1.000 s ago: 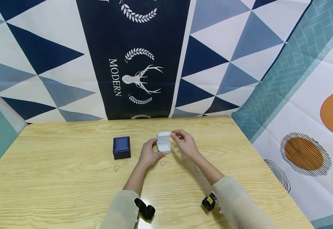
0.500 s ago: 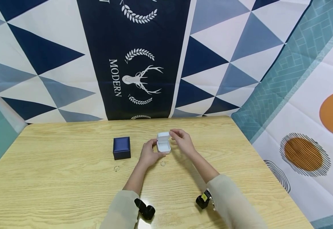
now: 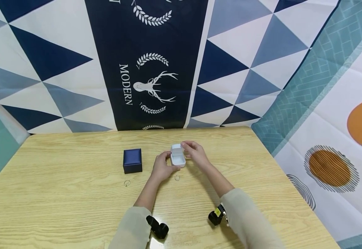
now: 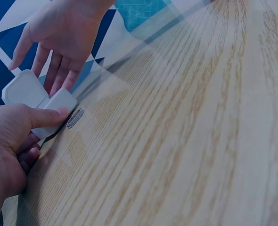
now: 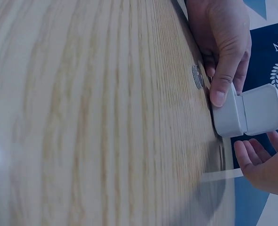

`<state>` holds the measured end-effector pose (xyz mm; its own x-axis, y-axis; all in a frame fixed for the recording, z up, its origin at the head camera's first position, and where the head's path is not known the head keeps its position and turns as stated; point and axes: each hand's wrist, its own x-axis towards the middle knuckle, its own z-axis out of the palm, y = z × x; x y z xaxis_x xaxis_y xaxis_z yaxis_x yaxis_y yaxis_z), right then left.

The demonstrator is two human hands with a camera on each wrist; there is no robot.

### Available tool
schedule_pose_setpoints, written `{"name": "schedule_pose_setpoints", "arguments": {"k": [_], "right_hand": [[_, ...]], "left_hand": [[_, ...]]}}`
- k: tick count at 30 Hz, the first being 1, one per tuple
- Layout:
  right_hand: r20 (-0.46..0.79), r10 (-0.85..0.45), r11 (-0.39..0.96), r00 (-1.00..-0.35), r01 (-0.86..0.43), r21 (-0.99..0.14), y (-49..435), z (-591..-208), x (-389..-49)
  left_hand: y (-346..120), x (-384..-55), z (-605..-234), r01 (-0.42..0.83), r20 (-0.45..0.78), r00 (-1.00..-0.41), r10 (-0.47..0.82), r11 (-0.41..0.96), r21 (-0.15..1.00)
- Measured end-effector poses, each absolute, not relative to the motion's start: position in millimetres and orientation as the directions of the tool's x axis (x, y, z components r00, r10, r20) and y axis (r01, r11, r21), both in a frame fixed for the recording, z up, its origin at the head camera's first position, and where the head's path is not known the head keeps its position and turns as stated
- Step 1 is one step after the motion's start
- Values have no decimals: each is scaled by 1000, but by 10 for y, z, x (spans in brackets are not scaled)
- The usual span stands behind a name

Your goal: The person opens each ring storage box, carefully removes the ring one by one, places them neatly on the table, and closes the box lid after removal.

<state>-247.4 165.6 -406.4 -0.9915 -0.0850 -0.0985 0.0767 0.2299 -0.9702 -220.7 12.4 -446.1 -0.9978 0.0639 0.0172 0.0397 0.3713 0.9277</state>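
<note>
A small white ring box (image 3: 178, 159) stands on the table with its lid raised. My left hand (image 3: 162, 168) grips its base, thumb across the front, as the left wrist view also shows. From the right, my right hand (image 3: 196, 154) reaches to the raised lid (image 5: 262, 109), its thumb tip right at the lid's corner and its other fingers loosely extended beside the box. A silver-coloured ring (image 4: 75, 118) lies on the wood just in front of the box, near the left thumb.
A dark blue box (image 3: 132, 161), lid down, stands left of the left hand. In front of it lies a second ring (image 3: 125, 183). The wooden table (image 3: 69, 193) ends at a patterned cloth backdrop (image 3: 156, 86) behind.
My right hand has moved left, from beside the raised lid to its edge. My left hand and the white box have stayed in place.
</note>
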Motion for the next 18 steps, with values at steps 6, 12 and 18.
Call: {"name": "schedule_pose_setpoints", "arguments": {"k": [6,12,18], "right_hand": [[-108,-101,264,-989,78,-961,1610,-4086,-2482],[-111,-94,277,-989,81,-958,1598,-4106,-2504],[-115,-93,259,-989,88,-962,1588,-4093,-2503]], "left_hand": [[118,-2205,-4466,44,19,-997,70,371,928],[115,-2205,-4469,39,14,-997,70,367,929],[113,-2204,-4465,36,11,-997,70,364,931]]}}
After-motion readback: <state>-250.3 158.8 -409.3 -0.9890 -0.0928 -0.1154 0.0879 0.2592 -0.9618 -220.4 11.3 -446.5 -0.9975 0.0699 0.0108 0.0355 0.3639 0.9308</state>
